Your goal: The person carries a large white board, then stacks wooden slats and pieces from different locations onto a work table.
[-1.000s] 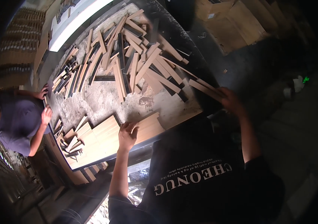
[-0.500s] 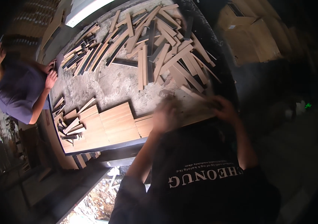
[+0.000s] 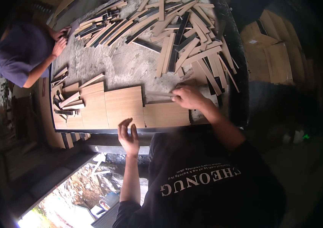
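Over the near part of the work table, my right hand (image 3: pixel 188 97) pinches the right end of a thin wooden strip (image 3: pixel 155 95), which is smeared by motion. The strip lies roughly level, just beyond a low block of strips (image 3: pixel 167 115) laid side by side. To its left stand taller blocks of tightly laid light wood strips (image 3: pixel 125 104), stepping up toward the left. My left hand (image 3: pixel 129 137) is raised at the table's near edge, fingers apart and nothing in them.
Loose light and black-edged strips (image 3: pixel 167 53) are heaped across the far side of the table (image 3: pixel 119 68). Several short pieces (image 3: pixel 70 99) lie on the blocks at left. A co-worker in a purple shirt (image 3: pixel 24 49) stands at the left edge. Cardboard boxes (image 3: pixel 271 53) stand at right.
My left hand has come away from the laid strips, moving left to the near edge. My right hand has moved left with a strip. The whole view has shifted.
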The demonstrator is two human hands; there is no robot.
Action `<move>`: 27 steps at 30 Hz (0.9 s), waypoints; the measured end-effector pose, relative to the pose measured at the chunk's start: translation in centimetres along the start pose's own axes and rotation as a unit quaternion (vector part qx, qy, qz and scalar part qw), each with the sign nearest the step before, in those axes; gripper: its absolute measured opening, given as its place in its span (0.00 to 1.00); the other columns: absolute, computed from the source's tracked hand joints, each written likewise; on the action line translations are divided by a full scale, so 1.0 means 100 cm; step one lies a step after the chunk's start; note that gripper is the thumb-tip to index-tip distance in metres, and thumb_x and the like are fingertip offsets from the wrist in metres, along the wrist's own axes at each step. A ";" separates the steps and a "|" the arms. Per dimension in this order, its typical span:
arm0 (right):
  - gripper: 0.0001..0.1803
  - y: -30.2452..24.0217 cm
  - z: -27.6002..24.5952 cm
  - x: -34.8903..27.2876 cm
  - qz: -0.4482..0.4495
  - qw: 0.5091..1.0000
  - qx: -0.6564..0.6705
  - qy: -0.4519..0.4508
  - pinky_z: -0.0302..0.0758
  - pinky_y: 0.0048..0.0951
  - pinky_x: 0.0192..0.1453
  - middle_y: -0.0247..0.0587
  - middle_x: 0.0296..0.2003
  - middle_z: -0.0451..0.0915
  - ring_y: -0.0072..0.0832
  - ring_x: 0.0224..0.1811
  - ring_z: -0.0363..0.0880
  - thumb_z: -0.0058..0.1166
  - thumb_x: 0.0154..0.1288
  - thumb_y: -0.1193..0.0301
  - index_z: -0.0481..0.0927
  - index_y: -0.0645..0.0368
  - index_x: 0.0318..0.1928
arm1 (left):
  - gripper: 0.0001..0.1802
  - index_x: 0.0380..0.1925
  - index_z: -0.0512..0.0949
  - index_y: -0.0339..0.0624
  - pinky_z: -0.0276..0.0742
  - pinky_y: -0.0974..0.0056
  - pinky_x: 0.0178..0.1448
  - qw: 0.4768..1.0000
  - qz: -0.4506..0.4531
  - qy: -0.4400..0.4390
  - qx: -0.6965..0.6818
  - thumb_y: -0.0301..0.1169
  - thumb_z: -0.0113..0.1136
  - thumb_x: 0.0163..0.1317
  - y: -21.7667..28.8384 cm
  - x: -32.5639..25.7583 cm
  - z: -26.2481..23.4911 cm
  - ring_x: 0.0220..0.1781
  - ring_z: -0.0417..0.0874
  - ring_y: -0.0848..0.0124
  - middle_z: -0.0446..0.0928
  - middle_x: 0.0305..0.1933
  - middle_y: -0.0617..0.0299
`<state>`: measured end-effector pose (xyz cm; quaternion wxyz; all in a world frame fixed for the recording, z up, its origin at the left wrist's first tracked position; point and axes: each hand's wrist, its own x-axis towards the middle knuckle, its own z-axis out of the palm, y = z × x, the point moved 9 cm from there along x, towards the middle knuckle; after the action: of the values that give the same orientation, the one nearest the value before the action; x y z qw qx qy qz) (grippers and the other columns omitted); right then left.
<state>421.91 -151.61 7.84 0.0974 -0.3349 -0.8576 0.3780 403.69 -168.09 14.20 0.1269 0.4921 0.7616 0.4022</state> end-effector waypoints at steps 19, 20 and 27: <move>0.15 0.036 0.008 -0.115 0.220 0.970 0.032 0.101 0.71 0.41 0.40 0.48 0.31 0.75 0.43 0.35 0.74 0.50 0.55 0.59 0.76 0.59 0.29 | 0.06 0.26 0.77 0.46 0.74 0.57 0.35 0.906 0.256 -0.321 0.104 0.34 0.58 0.49 0.025 0.071 0.137 0.32 0.77 0.56 0.77 0.30 0.54; 0.15 0.042 0.034 -0.126 0.265 0.964 0.003 -0.018 0.71 0.42 0.37 0.50 0.29 0.75 0.44 0.32 0.75 0.49 0.56 0.59 0.76 0.59 0.27 | 0.06 0.25 0.77 0.46 0.74 0.57 0.34 0.888 0.249 -0.365 0.128 0.34 0.58 0.49 0.023 0.071 0.145 0.31 0.78 0.57 0.77 0.29 0.55; 0.15 0.007 0.022 -0.120 0.258 0.963 -0.047 0.059 0.71 0.42 0.34 0.48 0.25 0.77 0.44 0.29 0.76 0.52 0.54 0.60 0.76 0.60 0.26 | 0.05 0.25 0.78 0.48 0.73 0.58 0.35 0.802 0.264 -0.498 0.198 0.34 0.57 0.48 0.022 0.072 0.172 0.30 0.79 0.59 0.78 0.27 0.59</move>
<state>430.42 -160.29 6.81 0.0314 -0.5709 -0.7515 0.3291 411.77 -153.18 6.22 0.2770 0.8210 0.4976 -0.0399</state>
